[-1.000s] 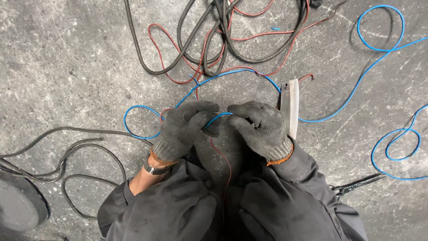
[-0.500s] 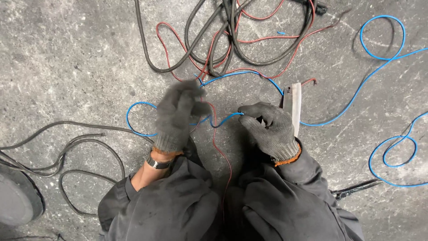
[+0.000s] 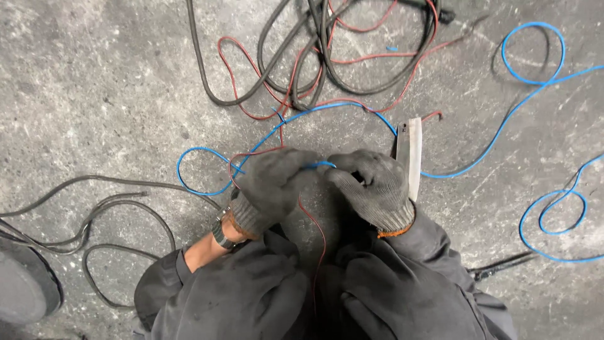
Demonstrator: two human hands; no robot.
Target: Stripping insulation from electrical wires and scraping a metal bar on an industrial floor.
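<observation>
Pinching the blue wire (image 3: 318, 165) between them, the left hand (image 3: 272, 189) and right hand (image 3: 371, 187) clench it over the floor; next likely calls for pulling it taut.

1 head camera looks straight down, close above the concrete floor (image 3: 94, 94).

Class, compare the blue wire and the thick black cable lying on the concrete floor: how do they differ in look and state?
The blue wire is thin and bright; the black cable is thicker and dark. The blue wire passes between the gloved left hand and right hand; the black cable lies untouched, farther away. Both loop loosely over the floor.
</observation>
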